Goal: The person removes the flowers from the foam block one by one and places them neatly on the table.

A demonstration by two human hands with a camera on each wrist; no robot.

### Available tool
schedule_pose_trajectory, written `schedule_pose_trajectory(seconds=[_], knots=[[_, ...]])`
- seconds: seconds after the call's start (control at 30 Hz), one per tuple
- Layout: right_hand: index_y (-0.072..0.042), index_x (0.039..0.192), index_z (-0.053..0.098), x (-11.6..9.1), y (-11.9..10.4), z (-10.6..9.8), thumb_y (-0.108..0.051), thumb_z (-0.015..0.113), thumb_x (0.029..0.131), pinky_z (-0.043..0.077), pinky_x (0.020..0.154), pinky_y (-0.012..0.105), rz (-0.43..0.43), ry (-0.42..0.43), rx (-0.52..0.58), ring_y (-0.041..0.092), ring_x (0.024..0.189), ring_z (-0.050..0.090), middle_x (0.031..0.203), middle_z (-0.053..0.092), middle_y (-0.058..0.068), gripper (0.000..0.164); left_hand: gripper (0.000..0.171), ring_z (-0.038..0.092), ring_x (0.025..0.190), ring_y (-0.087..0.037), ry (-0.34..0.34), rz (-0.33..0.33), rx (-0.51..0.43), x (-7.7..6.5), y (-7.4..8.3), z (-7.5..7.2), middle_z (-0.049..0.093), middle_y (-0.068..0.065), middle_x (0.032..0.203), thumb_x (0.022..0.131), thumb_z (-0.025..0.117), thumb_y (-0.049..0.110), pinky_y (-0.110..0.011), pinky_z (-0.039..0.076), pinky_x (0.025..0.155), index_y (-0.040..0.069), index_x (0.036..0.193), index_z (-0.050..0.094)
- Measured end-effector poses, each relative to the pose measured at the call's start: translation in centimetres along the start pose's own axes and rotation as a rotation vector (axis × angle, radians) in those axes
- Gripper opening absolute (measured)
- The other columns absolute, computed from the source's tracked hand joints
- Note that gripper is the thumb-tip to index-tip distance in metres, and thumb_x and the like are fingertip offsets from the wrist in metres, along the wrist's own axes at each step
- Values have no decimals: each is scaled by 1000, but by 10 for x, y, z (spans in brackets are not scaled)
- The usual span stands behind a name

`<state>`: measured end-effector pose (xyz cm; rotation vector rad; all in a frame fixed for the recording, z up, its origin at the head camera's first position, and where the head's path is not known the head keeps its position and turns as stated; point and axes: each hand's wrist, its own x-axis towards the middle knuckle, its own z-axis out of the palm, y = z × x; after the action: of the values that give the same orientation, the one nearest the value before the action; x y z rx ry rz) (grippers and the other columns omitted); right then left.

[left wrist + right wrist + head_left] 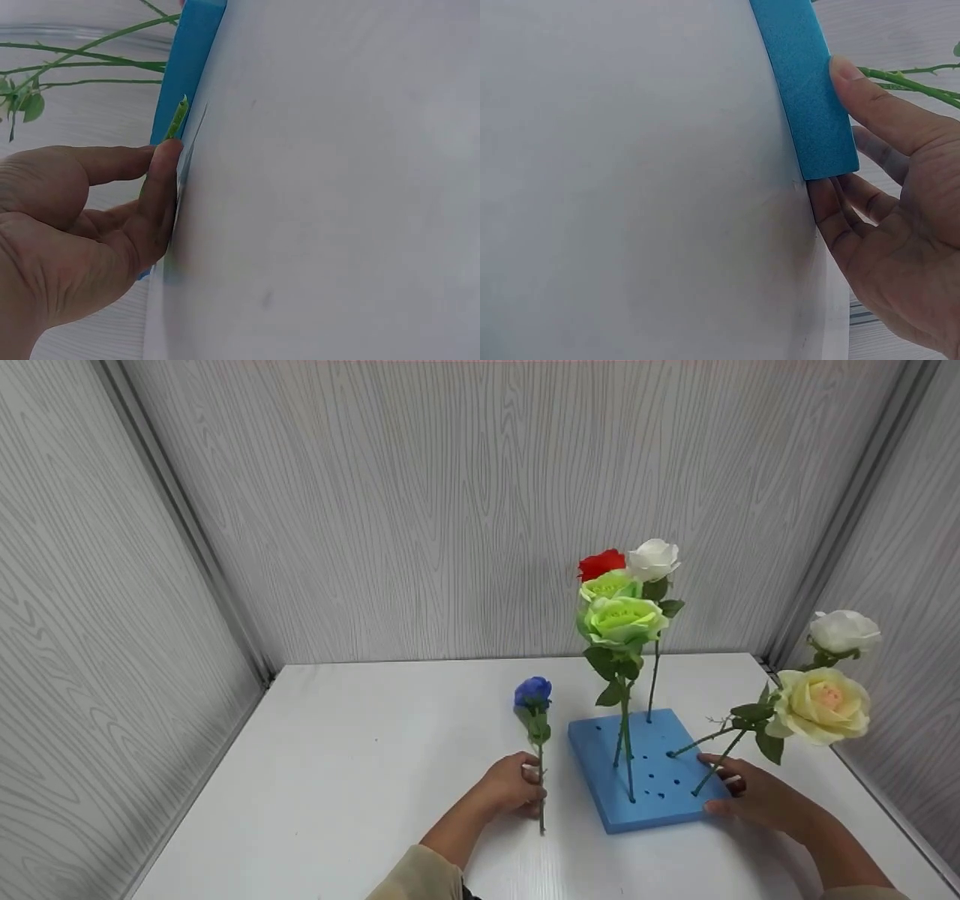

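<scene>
My left hand (511, 786) pinches the lower stem of a blue artificial rose (532, 694), its bloom pointing to the far side. In the left wrist view, the cut stem end (178, 118) pokes out between thumb and fingers. To the right lies a blue board (637, 793) with holes. My right hand (769, 801) grips its near right corner, the thumb on the top edge and fingers against the side in the right wrist view. Two green roses (624, 621), a red rose (600, 564) and a white rose (654, 559) stand in the board.
A yellow rose (821, 705) and another white rose (846, 631) lean far right out of the board, above my right hand. The white table (337, 780) is enclosed by grey wood-grain panels (420, 510) at the back and sides.
</scene>
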<state>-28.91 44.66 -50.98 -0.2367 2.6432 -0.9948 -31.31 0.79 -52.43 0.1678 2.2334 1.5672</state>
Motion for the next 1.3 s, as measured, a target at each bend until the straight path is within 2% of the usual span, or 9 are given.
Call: schedule_pose_trajectory(seconds=[0.2, 0.47, 0.77, 0.87, 0.93, 0.97, 1.07, 1.17, 1.3], knots=[[-7, 169, 31, 1, -2, -1, -45, 84, 95, 55, 103, 51, 21, -1, -8, 42, 130, 60, 149, 53, 33, 99, 53, 73, 69, -13, 31, 12, 178, 0, 7, 5, 74, -6, 100, 92, 78, -1, -31, 65, 69, 0, 142, 60], [-6, 169, 32, 1, -1, 0, -45, 84, 94, 55, 103, 53, 10, 1, -25, 40, 128, 61, 148, 54, 33, 98, 51, 76, 72, -18, 61, 12, 310, 1, 13, 13, 77, -10, 99, 90, 79, -3, -34, 66, 70, -4, 137, 61], [-6, 169, 31, 1, 0, -1, -43, 83, 96, 54, 104, 51, 21, -8, 10, 40, 130, 59, 149, 53, 32, 98, 41, 72, 67, -18, 87, 42, 429, 3, 18, 17, 68, -9, 91, 86, 79, -6, -33, 64, 62, -3, 123, 63], [-6, 169, 31, 1, 0, 0, -43, 83, 96, 54, 104, 51, 17, -8, 7, 40, 129, 59, 149, 52, 33, 97, 48, 73, 72, -19, 85, 47, 436, 3, 19, 17, 70, -12, 96, 85, 78, -7, -36, 65, 66, -4, 130, 62], [-7, 170, 30, 1, 0, 0, -43, 83, 96, 54, 104, 52, 23, -11, 11, 41, 130, 59, 151, 51, 34, 98, 54, 72, 80, -20, 89, 57, 452, 2, 20, 16, 71, -14, 103, 85, 79, -5, -38, 66, 74, -4, 136, 60], [-8, 170, 30, 1, 1, 0, -44, 82, 96, 54, 105, 52, 27, -12, 10, 41, 131, 59, 152, 50, 34, 98, 56, 71, 84, -20, 97, 73, 476, 6, 15, 16, 70, -15, 106, 85, 79, -2, -38, 65, 77, -3, 138, 59], [-10, 171, 29, 2, 1, -1, -44, 83, 96, 53, 106, 54, 35, -16, 21, 42, 133, 59, 154, 49, 35, 98, 59, 63, 92, -22, 120, 95, 516, 4, 16, 16, 66, -17, 112, 85, 80, 2, -43, 62, 86, -2, 140, 58], [-10, 171, 29, 2, 2, -1, -45, 82, 96, 52, 107, 55, 34, -17, 16, 42, 133, 59, 154, 49, 35, 98, 56, 61, 93, -23, 156, 98, 541, 4, 18, 19, 61, -16, 113, 86, 83, 7, -43, 59, 83, 2, 137, 60], [-9, 171, 29, 0, 2, -1, -44, 81, 97, 52, 107, 55, 24, -18, 13, 42, 132, 59, 154, 49, 36, 97, 49, 63, 94, -23, 191, 104, 514, 1, 29, 27, 60, -14, 118, 90, 84, 12, -41, 60, 81, 7, 135, 63]])
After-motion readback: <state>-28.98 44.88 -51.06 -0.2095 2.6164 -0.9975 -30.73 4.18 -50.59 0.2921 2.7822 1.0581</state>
